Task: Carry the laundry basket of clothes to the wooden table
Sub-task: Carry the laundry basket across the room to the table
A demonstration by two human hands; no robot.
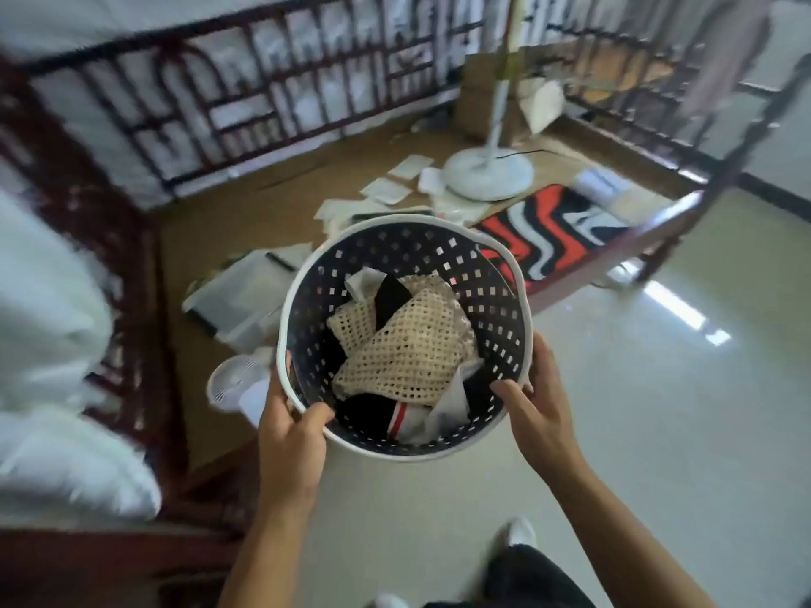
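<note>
A round dark laundry basket [439, 252] with a white rim and perforated walls hangs in the air in front of me. Inside lie a cream mesh garment [408, 348] and black and white clothes [386, 419]. My left hand [292, 436] grips the near left rim, thumb inside the basket. My right hand [533, 403] grips the near right rim, fingers hooked over the edge. The basket hovers over the front edge of a low wooden platform [193, 274] with a tan surface and dark red railings.
On the platform lie a white fan base [489, 168], scattered white papers [386, 190], a clear plastic case [239, 296], a small round white fan [232, 381] and a red, black and white rug [553, 234]. White bedding [48, 344] sits left. Glossy tiled floor [658, 410] spreads right.
</note>
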